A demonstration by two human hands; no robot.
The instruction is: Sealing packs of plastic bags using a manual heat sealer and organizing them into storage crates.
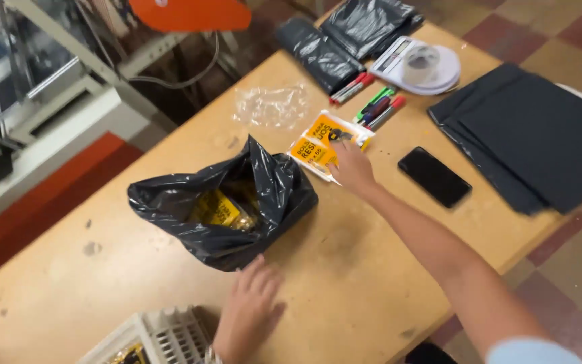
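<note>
Nearest, the left hand point(249, 311) lies open and flat on the wooden table point(345, 269), just at the near edge of the black bag point(227, 202), whose open mouth shows yellow packets inside. Farther out, the right hand point(351, 168) rests fingers down on the orange-and-white packet point(321, 145); whether it grips, I cannot tell. The packet's long axis runs diagonally away to the right, toward the markers point(378, 108) beyond

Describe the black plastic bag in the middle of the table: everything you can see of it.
The black bag is thin, glossy, crumpled plastic, lying on the wooden table with its mouth gaping upward and one flap peaked. Inside show yellow packets. The left hand lies flat on the table beside its near edge, at most grazing it; the right hand is on an orange-and-white packet beyond it.
</note>
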